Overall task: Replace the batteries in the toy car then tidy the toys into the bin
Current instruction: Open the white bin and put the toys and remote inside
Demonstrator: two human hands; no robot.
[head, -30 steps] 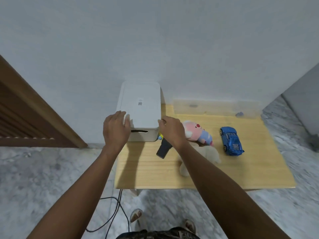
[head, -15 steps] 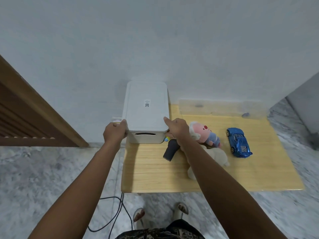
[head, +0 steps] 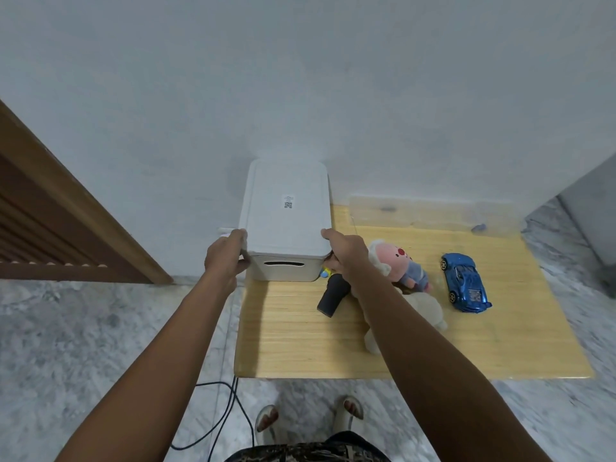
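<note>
A white lidded bin (head: 286, 225) stands at the back left corner of a low wooden table (head: 500, 345), against the wall. My left hand (head: 226, 258) grips the lid's front left corner and my right hand (head: 346, 251) grips its front right corner. A blue toy car (head: 465, 281) lies on the table to the right. A pink plush toy (head: 400, 265) and a cream plush toy (head: 423, 311) lie between bin and car, partly hidden by my right arm. A dark cylinder (head: 333, 295) lies under my right wrist.
A small yellow and blue toy (head: 325, 272) peeks out at the bin's front right foot. A clear plastic sheet (head: 433, 211) leans along the wall behind the table. A black cable (head: 230, 411) trails on the marble floor. A wooden door frame (head: 83, 211) stands left.
Both hands slid from the top of the lid down to its front corners and closed on its edge. The view shifted so the table sits further right.
</note>
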